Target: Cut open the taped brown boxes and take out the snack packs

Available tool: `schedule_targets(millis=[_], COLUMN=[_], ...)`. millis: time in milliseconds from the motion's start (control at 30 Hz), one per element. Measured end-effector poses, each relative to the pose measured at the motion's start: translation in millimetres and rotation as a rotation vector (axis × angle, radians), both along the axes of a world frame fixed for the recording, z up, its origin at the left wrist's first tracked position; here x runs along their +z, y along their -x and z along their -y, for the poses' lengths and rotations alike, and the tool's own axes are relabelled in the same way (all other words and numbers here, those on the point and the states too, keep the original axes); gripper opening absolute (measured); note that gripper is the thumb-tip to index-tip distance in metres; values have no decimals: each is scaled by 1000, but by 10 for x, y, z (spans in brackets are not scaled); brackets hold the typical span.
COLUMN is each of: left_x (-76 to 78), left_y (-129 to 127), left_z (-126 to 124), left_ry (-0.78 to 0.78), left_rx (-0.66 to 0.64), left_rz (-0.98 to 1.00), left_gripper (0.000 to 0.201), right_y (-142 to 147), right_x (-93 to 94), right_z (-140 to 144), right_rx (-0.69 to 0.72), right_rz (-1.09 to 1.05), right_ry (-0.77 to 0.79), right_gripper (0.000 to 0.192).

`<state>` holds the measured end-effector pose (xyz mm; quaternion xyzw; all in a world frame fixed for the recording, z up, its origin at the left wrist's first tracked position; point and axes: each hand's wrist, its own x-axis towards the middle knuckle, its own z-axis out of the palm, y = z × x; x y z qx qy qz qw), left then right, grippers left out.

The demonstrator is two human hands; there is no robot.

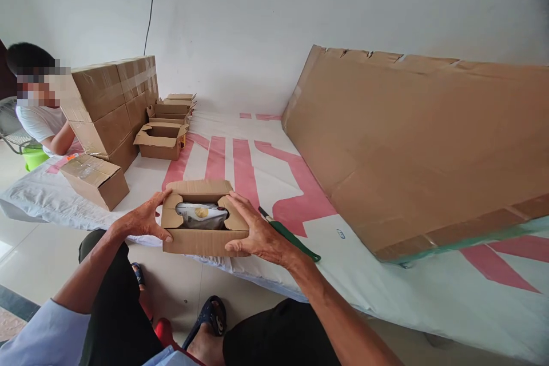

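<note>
A small cardboard box [193, 242] sits at the front edge of the covered table, between my two hands. Its end flaps are folded inward, and white packets [203, 216] with a pale round print show through the gap. My left hand [148, 218] grips the left end, thumb at the front corner and fingers at the back. Around the right end curls my right hand [257, 233], its fingers along the top edge and its thumb on the front wall. Just right of that hand lies a slim green tool [295, 240] with a dark tip, partly hidden by the wrist.
Sealed cartons [103, 91] are stacked at the left, with a single closed carton [95, 178] before them. Several open boxes [160, 148] stand in a row beside the stack. A large cardboard sheet [420, 154] leans on the right. A person [40, 120] sits far left.
</note>
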<state>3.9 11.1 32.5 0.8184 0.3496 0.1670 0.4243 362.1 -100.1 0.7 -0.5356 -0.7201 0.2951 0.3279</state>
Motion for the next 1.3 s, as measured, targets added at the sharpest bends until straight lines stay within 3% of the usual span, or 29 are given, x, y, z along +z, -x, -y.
schedule_targets(millis=[167, 300, 567, 767, 967, 1167, 1300], left_x=[102, 197, 235, 210, 90, 112, 87], left_y=[113, 211, 239, -1, -266, -275, -183], left_z=[-66, -107, -65, 61, 178, 252, 233], left_ry=[-67, -118, -195, -243, -318, -381, -279], left_rx=[-19, -54, -44, 125, 270, 289, 283], left_rz=[-18, -75, -128, -78, -109, -53, 143], left_gripper=[121, 110, 128, 97, 73, 59, 60], right_y=[289, 475, 407, 524, 688, 790, 774], right_x=[-65, -12, 137, 379, 541, 462, 385], right_z=[1, 56, 1, -154, -317, -383, -413], right_rx=[-69, -91, 8, 74, 106, 31, 1], right_rz=[58, 143, 243, 276, 544, 713, 694], right_ry=[-73, -197, -282, -270, -159, -249, -264], right_gripper=[102, 80, 57, 27, 25, 13, 12])
